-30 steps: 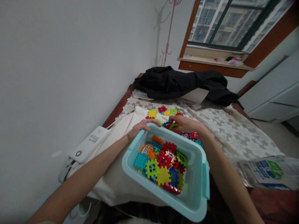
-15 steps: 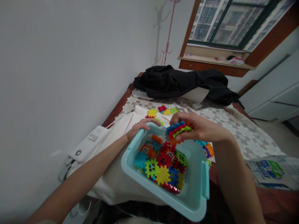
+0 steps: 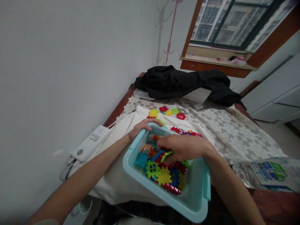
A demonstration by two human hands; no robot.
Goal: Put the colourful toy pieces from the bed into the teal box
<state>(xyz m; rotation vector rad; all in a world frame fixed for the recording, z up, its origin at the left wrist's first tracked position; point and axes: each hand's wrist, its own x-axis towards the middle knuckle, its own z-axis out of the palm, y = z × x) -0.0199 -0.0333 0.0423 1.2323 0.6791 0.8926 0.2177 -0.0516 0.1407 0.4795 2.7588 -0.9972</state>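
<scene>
A light blue plastic box (image 3: pixel 187 204) sits tilted at the table's near edge, filled with several colourful toothed building tiles (image 3: pixel 161 175). My left hand (image 3: pixel 142 126) grips the box's far left rim, fingers curled over it. My right hand (image 3: pixel 181 147) reaches down inside the box, fingers closed round a small stack of blue, red and green tiles (image 3: pixel 164 155) just above the heap. More loose tiles (image 3: pixel 164 111) lie on the white cloth (image 3: pixel 122 131) beyond the box.
A white power bank (image 3: pixel 90 143) with a cable lies at the table's left edge. A black garment (image 3: pixel 182 82) is heaped at the far end under the window. A printed plastic bag (image 3: pixel 267 173) lies at the right. The lace tablecloth (image 3: pixel 234 131) covers the table.
My right hand gathered a stack of tiles from the cloth beyond the box, lifted it over the rim and lowered it into the box. My left hand stayed on the rim.
</scene>
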